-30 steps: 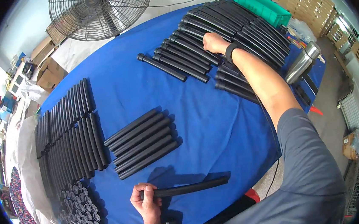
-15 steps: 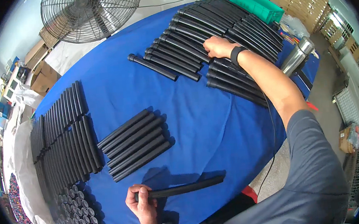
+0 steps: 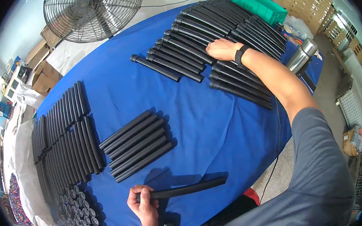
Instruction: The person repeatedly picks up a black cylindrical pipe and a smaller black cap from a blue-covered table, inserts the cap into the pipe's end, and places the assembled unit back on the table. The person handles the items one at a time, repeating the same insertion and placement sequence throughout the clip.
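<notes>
Now, well left of the left hand point(image 3: 144, 205), slim tubes point(image 3: 70, 153) lie in packed rows, round black pieces point(image 3: 86, 212) bunched nearer in. That left hand is closed, thumb on top, around one end of a black tube point(image 3: 190, 189) reaching out to its right over the blue cloth point(image 3: 197, 150). Light and fairly stiff, I'd judge, maybe slightly slick; mid-length should balance best. It's long, slender, plain dark, with a gentle bow, possibly the lens's doing. Just beyond this hand, a short tube row point(image 3: 137, 139) lies slanted. And over to the right, the right hand point(image 3: 226, 50), fingers bent down among thick-ended tubes point(image 3: 239, 90); whether it grips one, can't tell.
</notes>
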{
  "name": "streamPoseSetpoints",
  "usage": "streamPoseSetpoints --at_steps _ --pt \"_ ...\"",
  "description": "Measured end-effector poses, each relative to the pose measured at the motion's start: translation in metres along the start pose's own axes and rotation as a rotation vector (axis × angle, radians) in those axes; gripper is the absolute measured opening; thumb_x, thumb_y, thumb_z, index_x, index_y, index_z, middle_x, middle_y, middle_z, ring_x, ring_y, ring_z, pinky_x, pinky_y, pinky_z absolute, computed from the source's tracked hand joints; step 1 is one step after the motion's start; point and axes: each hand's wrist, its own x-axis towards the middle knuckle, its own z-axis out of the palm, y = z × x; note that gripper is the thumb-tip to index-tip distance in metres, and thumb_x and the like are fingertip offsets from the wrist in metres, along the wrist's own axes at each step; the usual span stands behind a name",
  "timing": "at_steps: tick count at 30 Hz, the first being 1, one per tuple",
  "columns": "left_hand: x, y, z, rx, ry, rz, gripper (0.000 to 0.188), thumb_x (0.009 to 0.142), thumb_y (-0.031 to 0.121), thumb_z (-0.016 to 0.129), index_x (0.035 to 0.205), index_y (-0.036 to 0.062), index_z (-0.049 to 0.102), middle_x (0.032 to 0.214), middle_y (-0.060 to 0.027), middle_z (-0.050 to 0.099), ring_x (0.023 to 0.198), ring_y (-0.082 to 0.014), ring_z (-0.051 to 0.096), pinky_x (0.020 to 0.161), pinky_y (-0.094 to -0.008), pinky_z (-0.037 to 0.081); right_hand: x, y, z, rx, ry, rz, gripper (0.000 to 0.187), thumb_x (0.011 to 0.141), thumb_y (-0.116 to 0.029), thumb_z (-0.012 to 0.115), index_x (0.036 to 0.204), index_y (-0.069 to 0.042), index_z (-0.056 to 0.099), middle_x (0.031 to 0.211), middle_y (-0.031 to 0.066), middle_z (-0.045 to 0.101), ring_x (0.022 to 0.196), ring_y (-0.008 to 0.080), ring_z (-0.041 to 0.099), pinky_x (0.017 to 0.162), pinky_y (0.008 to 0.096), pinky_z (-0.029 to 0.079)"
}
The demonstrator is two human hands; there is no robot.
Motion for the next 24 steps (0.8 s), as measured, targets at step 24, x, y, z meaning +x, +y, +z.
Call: streamPoseSetpoints --at_steps 24 --pt "-0.001 0.001 0.0 0.03 0.015 -0.029 0.018 0.099 0.015 0.065 0.086 0.0044 0.059 0.08 -0.0057 0.064 0.046 -0.0073 0.049 0.039 -0.0213 0.038 0.016 -0.039 -0.017 0.371 0.041 0.349 0.044 0.086 -0.039 0.074 0.095 0.003 0.071 0.097 0.0264 0.071 0.095 0.043 0.069 0.082 0.0515 0.054"
